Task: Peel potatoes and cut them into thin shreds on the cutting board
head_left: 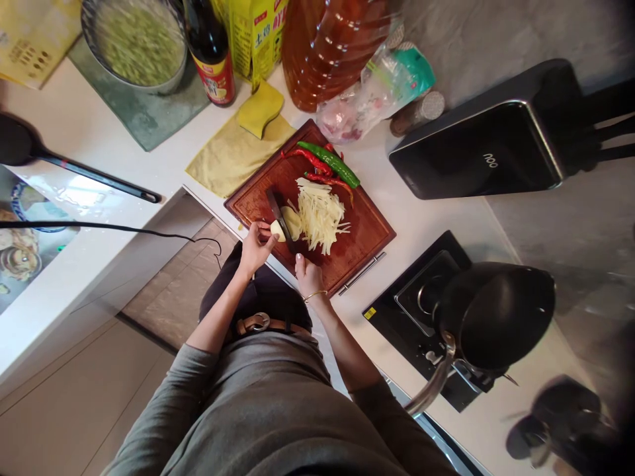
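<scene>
My left hand (258, 246) pinches a pale piece of potato (278, 230) near the front left edge of a brown wooden cutting board (362, 228). In my right hand (308, 274) is a knife with a dark blade (276, 206), which lies along the right side of that piece. Thin round potato slices (292, 223) rest just beyond the blade. To their right spreads a heap of potato strips (321, 215). A green chili pepper (330, 164) and several red chili peppers (312, 158) lie along the board's far edge. My right fingers hide the knife handle.
Behind the board stand a soy sauce bottle (213, 66), a large oil jug (322, 59) and a plastic bag (347, 112). A yellow cloth (238, 155) touches the left side. The wok (501, 317) sits on the right stove; a black knife block (476, 152) stands behind.
</scene>
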